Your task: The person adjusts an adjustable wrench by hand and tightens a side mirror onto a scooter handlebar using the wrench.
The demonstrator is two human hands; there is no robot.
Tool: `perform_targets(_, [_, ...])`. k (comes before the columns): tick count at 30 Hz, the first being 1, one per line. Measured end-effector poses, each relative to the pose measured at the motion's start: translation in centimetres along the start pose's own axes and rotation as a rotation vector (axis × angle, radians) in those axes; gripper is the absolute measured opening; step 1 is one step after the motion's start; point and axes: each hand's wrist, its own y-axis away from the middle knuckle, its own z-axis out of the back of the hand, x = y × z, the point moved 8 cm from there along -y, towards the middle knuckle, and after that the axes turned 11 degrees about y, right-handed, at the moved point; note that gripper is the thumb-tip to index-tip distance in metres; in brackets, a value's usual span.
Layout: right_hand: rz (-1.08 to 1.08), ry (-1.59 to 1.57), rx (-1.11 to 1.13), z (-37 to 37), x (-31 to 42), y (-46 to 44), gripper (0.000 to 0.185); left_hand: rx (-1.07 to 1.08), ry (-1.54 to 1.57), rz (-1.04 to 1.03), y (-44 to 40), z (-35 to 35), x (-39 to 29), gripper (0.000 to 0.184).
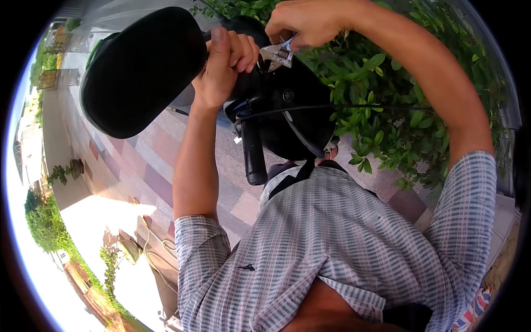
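Note:
My left hand [222, 66] is closed round the stem side of a large black rear-view mirror [141, 72], thumb pointing up. The mirror's dark, rounded face fills the upper left. In my right hand [312, 23] is a silver adjustable wrench [278, 54], its jaw end beside my left fingers. Whether the jaw sits on a nut is hidden. Below both hands is the black front body of a scooter [304, 97] with a round emblem. A black handlebar grip [254, 157] points down toward my body, and a black cable [359, 105] runs off to the right.
A leafy green bush [376, 88] crowds the scooter's right side. Paving of coloured tiles [160, 149] lies to the left. Farther off are a hose [149, 243] and a potted plant [74, 167]. My feet stand close to the scooter.

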Motion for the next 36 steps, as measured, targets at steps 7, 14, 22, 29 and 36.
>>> perform_targets(7, [0.376, -0.013, -0.058, -0.3, 1.7, -0.9, 0.03, 0.0, -0.044, 0.036, 0.2, 0.1, 0.1, 0.056])
perform_targets(14, [0.186, 0.075, 0.071, 1.2, 0.9, -1.3, 0.038, -0.004, -0.057, 0.03, 0.7, 0.0, 0.2, 0.056])
perform_targets(22, [0.11, 0.012, 0.175, -1.7, -2.4, -2.5, 0.036, 0.004, -0.028, 0.02, 0.4, 0.0, 0.1, 0.056])
perform_targets(29, [-0.141, -0.332, 0.225, -2.1, -2.9, -0.2, 0.025, 0.002, -0.07, 0.016, 0.5, 0.1, -0.1, 0.055])
perform_targets(36, [-0.236, -0.384, 0.051, -2.6, -1.8, 3.1, 0.024, -0.037, -0.131, 0.077, 0.6, 0.1, 0.0, 0.057])
